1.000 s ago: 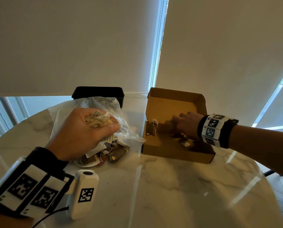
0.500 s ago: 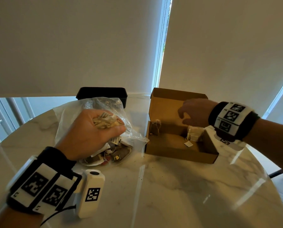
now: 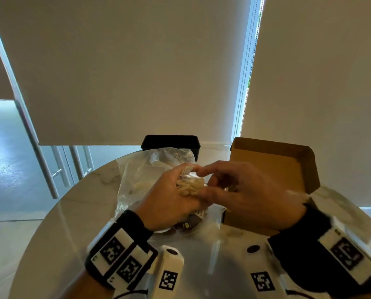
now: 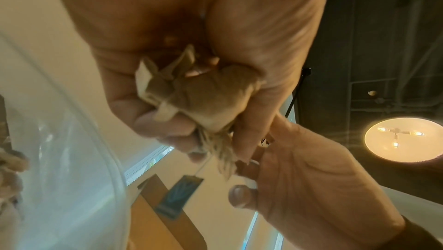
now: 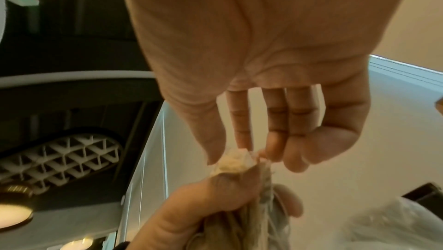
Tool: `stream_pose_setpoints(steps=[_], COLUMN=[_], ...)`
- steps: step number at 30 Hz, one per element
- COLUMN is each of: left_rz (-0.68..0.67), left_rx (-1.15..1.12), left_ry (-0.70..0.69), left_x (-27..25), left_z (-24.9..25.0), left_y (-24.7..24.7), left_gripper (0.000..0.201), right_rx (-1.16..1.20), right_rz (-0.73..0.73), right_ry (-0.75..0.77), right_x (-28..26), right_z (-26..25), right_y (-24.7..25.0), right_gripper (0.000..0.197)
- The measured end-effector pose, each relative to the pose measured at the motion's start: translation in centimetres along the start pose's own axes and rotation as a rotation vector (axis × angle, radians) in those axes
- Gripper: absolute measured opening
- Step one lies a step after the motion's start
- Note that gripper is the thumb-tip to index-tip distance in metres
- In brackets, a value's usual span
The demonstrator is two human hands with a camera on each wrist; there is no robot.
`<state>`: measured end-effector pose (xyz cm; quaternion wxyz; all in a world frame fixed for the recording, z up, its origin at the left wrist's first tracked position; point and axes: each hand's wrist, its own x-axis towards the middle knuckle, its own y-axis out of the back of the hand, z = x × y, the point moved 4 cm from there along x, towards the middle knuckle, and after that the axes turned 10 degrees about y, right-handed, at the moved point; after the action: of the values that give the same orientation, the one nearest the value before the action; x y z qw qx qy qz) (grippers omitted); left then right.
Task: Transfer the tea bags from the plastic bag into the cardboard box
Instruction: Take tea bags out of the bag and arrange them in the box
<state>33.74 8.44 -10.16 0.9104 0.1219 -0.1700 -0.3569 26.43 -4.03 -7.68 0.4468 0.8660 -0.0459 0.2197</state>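
here, low in the head view, a round marble table (image 3: 76, 214) fills the bottom half of the frame under pale roller blinds (image 3: 126, 67). on its right half sits the open cardboard box (image 3: 273, 169), lid flap raised toward the upper right. left of centre lies the clear plastic bag (image 3: 137, 178), crumpled, with dark tea packets showing at its near end under the wrists. behind the bag, at mid-frame, stands a black tray (image 3: 170, 140).

both hands meet at the frame's centre, above the bag's near end and just left of the box. the left hand (image 3: 169, 201) is curled tight round a bunch of tea bags (image 3: 190, 185), a paper tag sticking up by its forefinger. in the left wrist view the bunch (image 4: 203, 93) is squeezed in the fist, and one tag hangs on a string below. the right hand (image 3: 251, 190) reaches in from the right, thumb and fingertips (image 5: 244, 148) closing on the top of the bunch (image 5: 233, 163), the other fingers loosely bent.
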Motion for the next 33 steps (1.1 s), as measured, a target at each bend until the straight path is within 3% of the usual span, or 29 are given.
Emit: stream_pose_setpoints(steps=[6,8,14,21,24,28,33], left_rz=[-0.097,-0.098,-0.090,-0.096,-0.103,-0.080,-0.078], left_rx=[-0.147,-0.198,-0.340,-0.283,-0.274,-0.209,-0.163], left_ry=[0.040,0.056,0.101,0.094,0.098,0.089,0.113], left_x=[0.1,0.1,0.7,0.7,0.6,0.5,0.4], left_z=[-0.3,-0.5,-1.1,-1.4,-1.2,-1.0,-0.9], left_y=[-0.1,0.2,0.5,0.2,0.1,0.4,0.5], left_gripper=[0.066,0.062,0.039,0.031,0.023,0.016,0.019], right_rx=[0.234,0.277,0.368,0.267,0.282,0.246,0.231], right_rz=[0.026,0.029,0.071,0.084,0.014,0.012,0.054], right_ry=[-0.042,-0.047,-0.058,-0.076,-0.080,-0.059,-0.060], right_x=[-0.4,-0.4,-0.7,-0.1,0.3,0.9,1.7], right_z=[1.3,1.3,1.7,2.0,1.5,1.2,1.8], right_y=[-0.4,0.0,1.9,2.7,1.9,0.8,-0.3], right_gripper=[0.018,0.015,0.030,0.007,0.010,0.032,0.020])
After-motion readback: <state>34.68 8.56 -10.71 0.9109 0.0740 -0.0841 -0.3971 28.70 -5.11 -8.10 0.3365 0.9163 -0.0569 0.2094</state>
